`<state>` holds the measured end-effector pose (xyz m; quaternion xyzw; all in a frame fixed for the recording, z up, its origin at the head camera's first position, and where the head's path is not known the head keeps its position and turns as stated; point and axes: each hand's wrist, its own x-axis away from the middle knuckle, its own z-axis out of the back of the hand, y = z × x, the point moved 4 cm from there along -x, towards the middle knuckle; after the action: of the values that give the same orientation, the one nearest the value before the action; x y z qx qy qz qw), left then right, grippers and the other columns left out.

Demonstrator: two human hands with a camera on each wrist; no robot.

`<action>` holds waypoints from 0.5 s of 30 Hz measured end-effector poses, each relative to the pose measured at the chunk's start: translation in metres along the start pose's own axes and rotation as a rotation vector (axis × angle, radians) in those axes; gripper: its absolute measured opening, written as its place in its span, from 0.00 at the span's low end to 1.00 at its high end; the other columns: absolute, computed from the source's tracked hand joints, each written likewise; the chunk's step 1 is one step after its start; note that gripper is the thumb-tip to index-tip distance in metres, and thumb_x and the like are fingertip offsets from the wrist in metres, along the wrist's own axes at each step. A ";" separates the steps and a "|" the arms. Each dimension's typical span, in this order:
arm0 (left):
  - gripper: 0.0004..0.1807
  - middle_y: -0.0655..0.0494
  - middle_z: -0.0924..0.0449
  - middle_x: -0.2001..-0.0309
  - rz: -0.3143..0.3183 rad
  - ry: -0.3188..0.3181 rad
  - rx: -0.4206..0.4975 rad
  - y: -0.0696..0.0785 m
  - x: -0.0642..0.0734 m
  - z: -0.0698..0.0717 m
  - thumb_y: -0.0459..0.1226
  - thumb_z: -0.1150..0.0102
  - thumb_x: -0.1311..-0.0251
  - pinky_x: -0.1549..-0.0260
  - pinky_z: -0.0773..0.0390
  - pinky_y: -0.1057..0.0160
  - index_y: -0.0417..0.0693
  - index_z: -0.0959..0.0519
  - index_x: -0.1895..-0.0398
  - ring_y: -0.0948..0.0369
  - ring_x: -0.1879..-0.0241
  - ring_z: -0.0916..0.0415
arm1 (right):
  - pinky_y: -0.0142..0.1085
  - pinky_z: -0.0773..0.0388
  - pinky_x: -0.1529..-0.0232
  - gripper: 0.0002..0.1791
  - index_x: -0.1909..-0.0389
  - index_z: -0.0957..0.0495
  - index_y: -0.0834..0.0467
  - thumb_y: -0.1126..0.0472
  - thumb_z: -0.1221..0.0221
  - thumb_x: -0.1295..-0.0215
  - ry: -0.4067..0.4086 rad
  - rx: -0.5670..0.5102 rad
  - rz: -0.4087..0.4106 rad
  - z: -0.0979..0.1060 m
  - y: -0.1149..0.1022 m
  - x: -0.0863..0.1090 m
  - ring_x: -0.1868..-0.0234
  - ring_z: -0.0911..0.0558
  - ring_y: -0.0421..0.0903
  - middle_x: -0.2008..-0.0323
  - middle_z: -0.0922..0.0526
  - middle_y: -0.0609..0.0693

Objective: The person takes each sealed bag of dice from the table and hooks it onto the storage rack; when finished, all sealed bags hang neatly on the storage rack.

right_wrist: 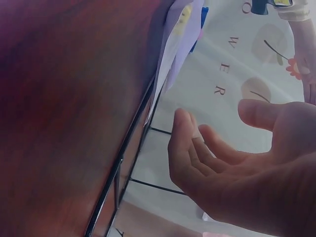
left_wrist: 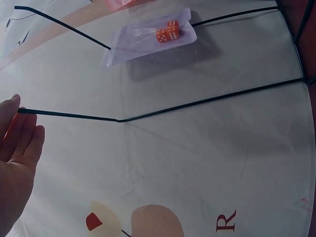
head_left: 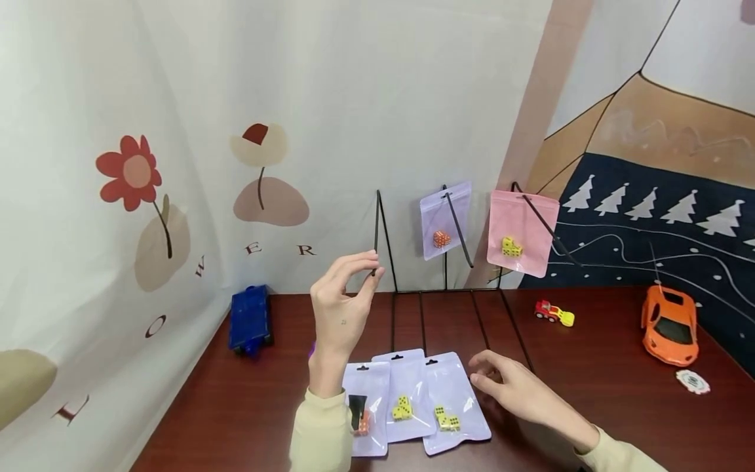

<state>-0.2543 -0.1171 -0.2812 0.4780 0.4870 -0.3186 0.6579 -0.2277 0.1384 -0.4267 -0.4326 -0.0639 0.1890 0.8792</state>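
My left hand [head_left: 339, 321] is raised and pinches the tip of the leftmost hook [left_wrist: 69, 115] of a black wire rack between thumb and fingers. That hook carries no bag. A lilac bag [head_left: 433, 213] with orange dice hangs on the middle hook, and a pink bag [head_left: 522, 216] with yellow dice on the right one. My right hand [head_left: 522, 390] is held low with loosely bent fingers and nothing in it. Beside it lies a lilac bag [head_left: 451, 383] with yellow dice, overlapping a second [head_left: 407, 380]. A third [head_left: 374, 439], with orange dice, is partly behind my left forearm.
A blue toy vehicle [head_left: 250, 318] stands at the back left of the brown table [head_left: 230, 413]. To the right are a small red and yellow toy vehicle [head_left: 553, 313], an orange toy car [head_left: 670, 324] and a white chip [head_left: 693, 381]. Printed cloth [head_left: 354, 98] hangs behind.
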 end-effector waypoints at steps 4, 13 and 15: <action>0.07 0.49 0.16 0.62 0.003 -0.005 0.014 0.000 -0.001 -0.003 0.23 0.32 0.51 0.57 0.21 0.62 0.39 0.16 0.68 0.56 0.58 0.19 | 0.32 0.27 0.74 0.12 0.55 0.26 0.61 0.56 0.44 0.32 -0.021 0.009 -0.015 -0.002 0.006 0.008 0.73 0.24 0.40 0.68 0.22 0.47; 0.07 0.50 0.16 0.62 0.012 0.003 0.014 0.000 -0.001 -0.001 0.23 0.32 0.51 0.58 0.20 0.63 0.39 0.16 0.68 0.57 0.58 0.19 | 0.32 0.29 0.78 0.14 0.54 0.28 0.62 0.56 0.44 0.32 -0.169 -0.055 -0.027 -0.011 0.013 0.013 0.76 0.27 0.39 0.70 0.24 0.48; 0.08 0.48 0.16 0.62 0.014 0.003 0.015 -0.001 0.000 0.000 0.23 0.32 0.51 0.58 0.20 0.63 0.39 0.16 0.68 0.56 0.58 0.19 | 0.32 0.29 0.78 0.15 0.53 0.29 0.63 0.56 0.44 0.32 -0.194 -0.064 -0.034 -0.013 0.014 0.013 0.77 0.27 0.39 0.70 0.24 0.48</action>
<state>-0.2551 -0.1169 -0.2810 0.4869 0.4824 -0.3168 0.6556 -0.2160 0.1420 -0.4462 -0.4389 -0.1619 0.2128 0.8578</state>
